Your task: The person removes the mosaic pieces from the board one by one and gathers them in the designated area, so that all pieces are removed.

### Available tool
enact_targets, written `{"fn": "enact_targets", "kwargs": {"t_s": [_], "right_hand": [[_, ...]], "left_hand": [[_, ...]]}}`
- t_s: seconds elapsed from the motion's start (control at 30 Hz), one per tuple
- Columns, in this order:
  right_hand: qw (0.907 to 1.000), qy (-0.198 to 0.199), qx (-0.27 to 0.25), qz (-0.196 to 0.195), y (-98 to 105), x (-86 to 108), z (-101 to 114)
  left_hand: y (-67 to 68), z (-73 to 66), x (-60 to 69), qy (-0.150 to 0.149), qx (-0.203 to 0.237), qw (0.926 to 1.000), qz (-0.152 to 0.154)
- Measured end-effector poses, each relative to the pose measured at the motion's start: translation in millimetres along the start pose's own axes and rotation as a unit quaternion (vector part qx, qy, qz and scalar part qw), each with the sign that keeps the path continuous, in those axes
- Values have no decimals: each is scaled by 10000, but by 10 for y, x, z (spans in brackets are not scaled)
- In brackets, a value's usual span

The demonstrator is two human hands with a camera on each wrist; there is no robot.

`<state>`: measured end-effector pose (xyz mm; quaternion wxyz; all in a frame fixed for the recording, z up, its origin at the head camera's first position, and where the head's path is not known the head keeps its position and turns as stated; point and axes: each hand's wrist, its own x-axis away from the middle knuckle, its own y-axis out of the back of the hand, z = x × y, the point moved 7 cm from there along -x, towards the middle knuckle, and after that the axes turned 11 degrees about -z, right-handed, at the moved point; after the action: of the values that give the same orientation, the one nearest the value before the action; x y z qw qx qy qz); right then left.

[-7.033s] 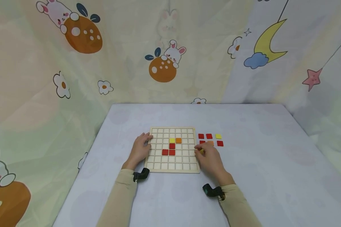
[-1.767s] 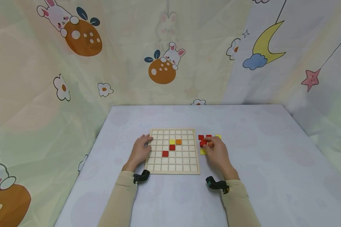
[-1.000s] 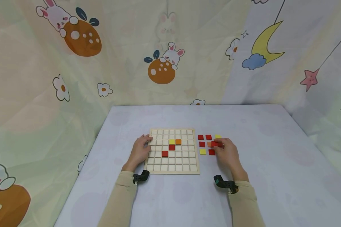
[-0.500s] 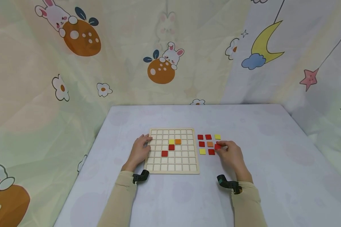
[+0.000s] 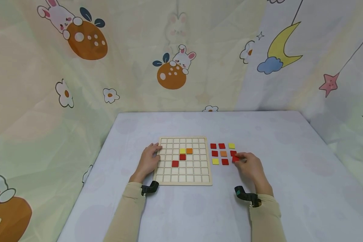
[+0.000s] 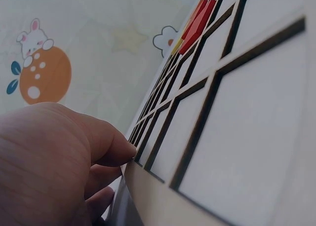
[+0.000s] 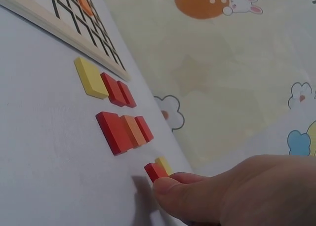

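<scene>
My left hand (image 5: 149, 160) rests at the left rim of the wooden grid board (image 5: 182, 184); its thumb touches the rim (image 6: 148, 196) in the left wrist view. On the board lie a yellow tile (image 5: 183, 151), an orange tile (image 5: 189, 151) beside it, and two red tiles, one (image 5: 183, 157) below the yellow and one (image 5: 175, 163) diagonally lower left. Right of the board, my right hand (image 5: 251, 167) pinches a red tile (image 5: 235, 159) at the lower right of the loose tiles. In the right wrist view, the thumb (image 7: 170, 189) hides part of what the fingers hold.
Loose tiles lie in rows between the board and my right hand: several red ones, such as one near the board (image 5: 213, 146), an orange one (image 5: 223, 153), and two yellow ones (image 5: 231, 146). A patterned cloth (image 5: 217, 77) hangs behind the white table (image 5: 181, 215).
Seven seconds ago another red tile lay on the board, below the middle one; its cell now shows bare. My right hand has moved rightward and slightly nearer with a red tile. My left hand stays put.
</scene>
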<state>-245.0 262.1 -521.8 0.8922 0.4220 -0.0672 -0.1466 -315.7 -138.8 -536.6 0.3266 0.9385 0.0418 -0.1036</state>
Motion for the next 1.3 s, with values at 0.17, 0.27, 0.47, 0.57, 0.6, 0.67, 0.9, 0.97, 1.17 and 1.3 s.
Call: {"fn": "enact_targets", "kwargs": {"t_s": [0.17,0.27,0.47,0.57,0.6,0.67,0.9,0.97,1.17,1.3], "right_hand": [[10000,2,23,7,10,19,-11],[10000,56,47,-14,10,27,-13],[9999,120,108,-35,16,33,-12],[9999,87,148,-16,8,31,-20],[9999,70,155,-7,4,29,-24],[9999,43,167,9,-2,27,-27],[9998,10,207,81,-18,29,-7],[9997,36,238,91,-23,30,-2],[9993,129,326,104,-33,34,7],[9992,166,334,128,-38,30,2]], "left_hand": [[-5,0,-2,-3,2,10000,-7],[-9,3,-2,-20,-27,10000,-22],[-13,10,-1,-17,-59,10000,-21],[-15,11,-5,-42,-94,9999,-5],[-15,13,-7,-38,-104,9999,3],[-18,23,-13,-19,-117,9999,11],[-14,35,-20,17,-120,9999,3],[-13,33,-20,28,-109,9999,-3],[-3,4,-19,-87,-107,9999,-30],[-3,0,-16,-78,-119,9999,-32]]}}
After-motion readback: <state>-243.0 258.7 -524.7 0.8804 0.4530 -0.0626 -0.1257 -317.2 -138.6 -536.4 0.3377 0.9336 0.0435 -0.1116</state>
